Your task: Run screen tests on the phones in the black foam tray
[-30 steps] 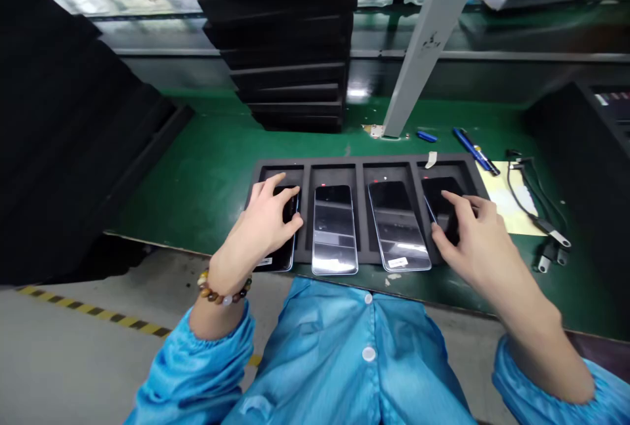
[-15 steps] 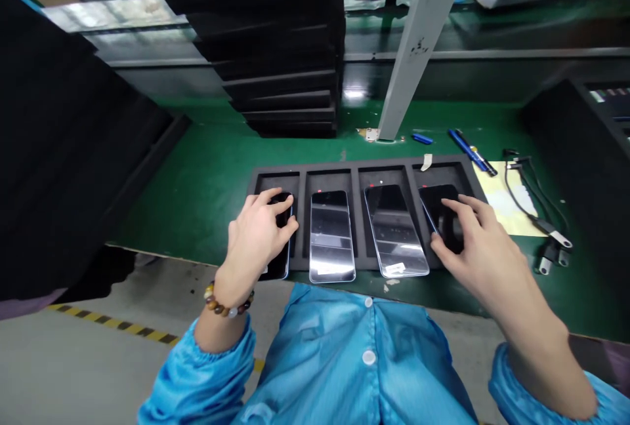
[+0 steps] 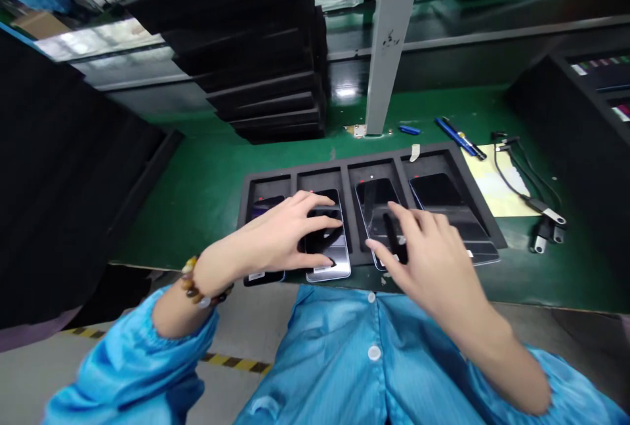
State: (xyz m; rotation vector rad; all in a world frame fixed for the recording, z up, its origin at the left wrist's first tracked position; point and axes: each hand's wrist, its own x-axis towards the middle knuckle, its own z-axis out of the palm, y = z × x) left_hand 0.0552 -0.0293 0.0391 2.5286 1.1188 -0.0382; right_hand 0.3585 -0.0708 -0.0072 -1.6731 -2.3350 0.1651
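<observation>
Tray (image 3: 348, 199) of black foam lies on the green table (image 3: 197, 208), holding the leftmost phone (image 3: 269, 203), second phone (image 3: 322, 239), third phone (image 3: 373, 205) and rightmost phone (image 3: 460, 216), their ends jutting past its near side. Our left hand (image 3: 275, 236) is open, fingers parted over the second phone, its back crossing the leftmost one. Our right hand (image 3: 436, 258) is open too, thumb and forefinger spread over the third phone; we cannot tell whether either touches glass. To the right we see pens (image 3: 455, 136), yellow paper (image 3: 488, 182) and cables (image 3: 535, 205).
</observation>
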